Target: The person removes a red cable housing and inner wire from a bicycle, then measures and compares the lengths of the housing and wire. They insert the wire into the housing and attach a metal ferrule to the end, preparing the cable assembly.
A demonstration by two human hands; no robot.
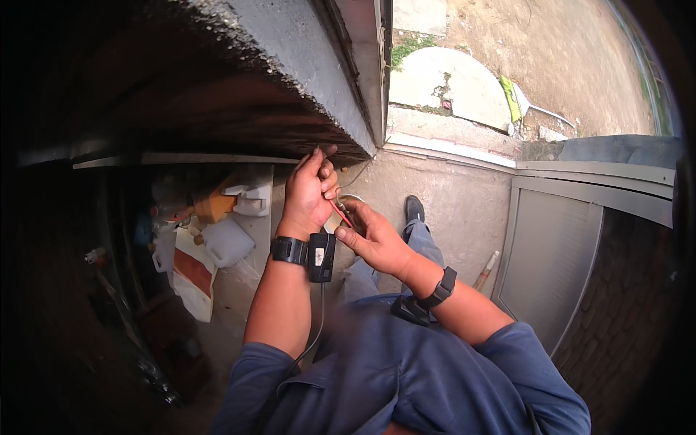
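Note:
My left hand (312,190) is raised just under the edge of a grey ledge (328,98), its fingers curled and pressed together. What those fingertips grip, if anything, is too small to tell. Close below it, my right hand (377,243) closes around a slim red thing (340,214) with a metallic part near its upper end. Its kind is not clear, as the fingers cover much of it. A thin dark wire (355,178) curves from beside the left fingers up toward the ledge's corner. Behind the hands, a pale round rim shows in part.
White plastic jugs (228,241) and an orange container (212,206) stand at left below the ledge. A metal-framed panel (554,243) is at right, with a slim tube-like object (486,270) leaning near it. A white door sill (453,153) crosses ahead.

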